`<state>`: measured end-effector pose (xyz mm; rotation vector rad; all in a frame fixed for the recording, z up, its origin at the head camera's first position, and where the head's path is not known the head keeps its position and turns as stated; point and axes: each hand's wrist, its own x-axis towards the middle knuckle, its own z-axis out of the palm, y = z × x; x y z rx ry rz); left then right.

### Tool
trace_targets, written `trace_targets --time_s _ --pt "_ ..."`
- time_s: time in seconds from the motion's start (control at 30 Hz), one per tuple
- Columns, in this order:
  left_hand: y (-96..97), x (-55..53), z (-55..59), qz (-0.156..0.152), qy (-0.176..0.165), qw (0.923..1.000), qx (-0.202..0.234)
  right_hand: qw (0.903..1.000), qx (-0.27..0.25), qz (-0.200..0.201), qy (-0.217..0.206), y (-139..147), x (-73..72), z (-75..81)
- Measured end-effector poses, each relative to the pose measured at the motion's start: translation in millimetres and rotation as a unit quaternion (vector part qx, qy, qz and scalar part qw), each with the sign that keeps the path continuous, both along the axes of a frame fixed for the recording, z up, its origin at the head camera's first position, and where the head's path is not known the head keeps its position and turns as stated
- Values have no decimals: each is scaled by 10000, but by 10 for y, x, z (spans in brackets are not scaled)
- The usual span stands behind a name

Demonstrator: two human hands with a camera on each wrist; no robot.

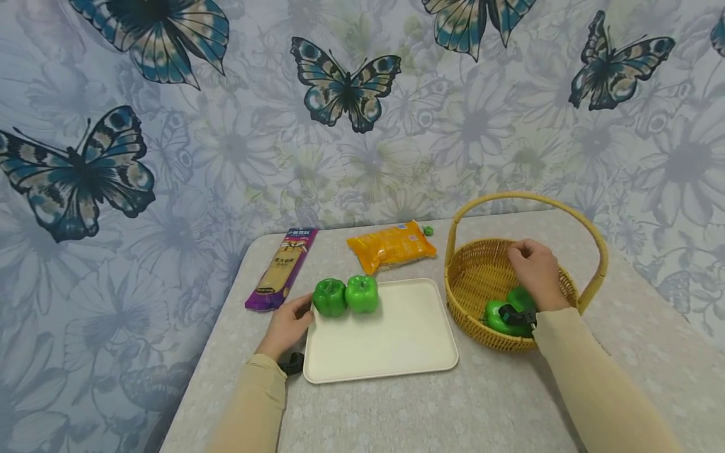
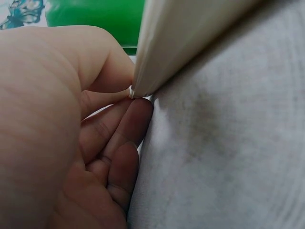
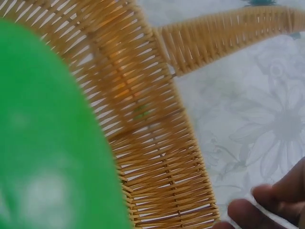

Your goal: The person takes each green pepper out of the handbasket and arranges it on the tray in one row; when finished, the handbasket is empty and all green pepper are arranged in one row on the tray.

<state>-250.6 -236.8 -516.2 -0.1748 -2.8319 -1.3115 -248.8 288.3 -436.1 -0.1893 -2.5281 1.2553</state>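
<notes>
My left hand pinches the left edge of a cream tray; in the left wrist view the thumb lies over the rim, the fingers beneath. Two green bell peppers stand side by side at the tray's back left corner. Over the back right part of a wicker basket is my right hand, fingers loosely bent with nothing seen between them. Green bell peppers lie in the basket below the right wrist, partly hidden by the wrist strap. One green pepper looms close in the right wrist view.
A purple pack of pasta lies left of the tray. Behind the tray is an orange packet, with a small green item beside it. The basket's tall handle arches over the opening. A butterfly-patterned wall stands behind the table.
</notes>
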Motion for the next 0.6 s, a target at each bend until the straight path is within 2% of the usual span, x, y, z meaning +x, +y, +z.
trace_targets --time_s 0.17,0.23,0.3,0.43,0.5,0.6 --pt "3 4 3 -5 -8 10000 24 9988 15 467 -173 -28 -29 10" --pt "2 4 7 -7 -3 10000 28 9986 -70 504 -155 -38 -32 14" --pt "1 2 11 -20 3 10000 33 9995 -94 313 -2 -43 -31 18" --pt "-1 -4 17 -61 18 10000 36 9986 -34 -415 316 -21 -30 2" --pt "-3 -6 16 -58 24 10000 39 9981 80 -587 171 -2 -27 -2" --pt "-6 -4 11 -36 22 10000 4 9986 95 -358 -367 16 -22 1"
